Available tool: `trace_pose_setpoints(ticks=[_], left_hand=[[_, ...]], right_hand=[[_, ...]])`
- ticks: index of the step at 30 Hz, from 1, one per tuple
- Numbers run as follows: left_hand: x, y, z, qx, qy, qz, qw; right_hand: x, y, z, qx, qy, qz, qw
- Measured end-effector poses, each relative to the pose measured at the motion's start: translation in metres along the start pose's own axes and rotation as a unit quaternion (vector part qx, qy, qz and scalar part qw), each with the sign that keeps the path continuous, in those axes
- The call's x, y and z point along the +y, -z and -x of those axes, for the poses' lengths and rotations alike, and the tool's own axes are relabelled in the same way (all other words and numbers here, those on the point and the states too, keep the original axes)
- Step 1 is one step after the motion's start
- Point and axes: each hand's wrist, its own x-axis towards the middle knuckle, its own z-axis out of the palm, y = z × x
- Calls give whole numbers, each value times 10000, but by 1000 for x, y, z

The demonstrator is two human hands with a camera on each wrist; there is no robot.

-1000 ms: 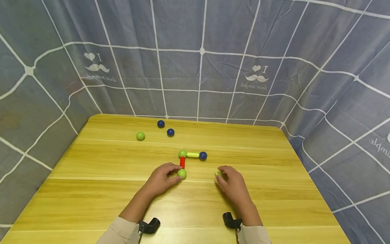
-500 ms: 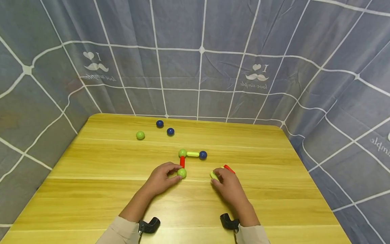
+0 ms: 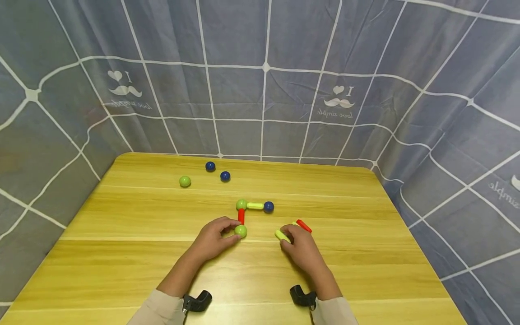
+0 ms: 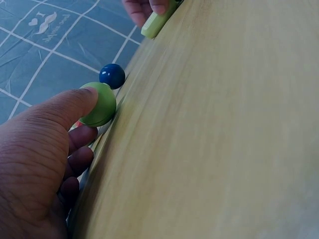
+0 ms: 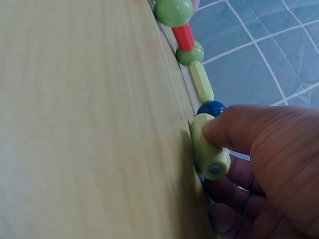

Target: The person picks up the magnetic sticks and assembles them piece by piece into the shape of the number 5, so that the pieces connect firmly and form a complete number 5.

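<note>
My left hand pinches a green ball between thumb and fingers. From that ball a red magnetic rod runs to a second green ball. A yellow-green rod joins this one to a dark blue ball, making a right-angled shape on the table. To the right, my right hand pinches a loose yellow-green rod; its end in the right wrist view shows a small round inset. Just beyond those fingers lies a red rod, with a bit of yellow-green beside it, mostly hidden.
Two dark blue balls and a green ball lie apart at the back left of the wooden table. A grey curtain with white lines hangs behind and along both sides.
My right hand has shifted slightly left with the yellow-green rod, uncovering the red rod behind it. The left hand keeps its hold on the green ball.
</note>
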Motion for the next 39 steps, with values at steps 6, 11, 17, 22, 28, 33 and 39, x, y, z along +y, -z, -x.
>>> trace_pose_setpoints(ticks=[6, 11, 17, 22, 28, 33, 39], left_hand=[[-1, 2, 1, 1, 53, -5, 10000], [-2, 2, 2, 3, 35, -38, 10000], [-2, 3, 2, 19, -1, -32, 10000], [-1, 3, 2, 29, 5, -28, 10000], [-2, 2, 3, 14, 2, -6, 10000], [-1, 1, 3, -10, 57, 7, 10000], [-2, 0, 3, 17, 23, 16, 10000]], right_hand=[[1, -6, -4, 96, 121, -31, 9999], [2, -11, -6, 164, 189, -258, 9994], [2, -15, -7, 196, 210, -739, 9969], [0, -18, -10, 148, 137, -1055, 9942], [-1, -25, -16, 42, 251, -1150, 9930], [-5, -28, -21, -85, 394, -1231, 9916], [-9, -31, -24, -107, 527, -1249, 9907]])
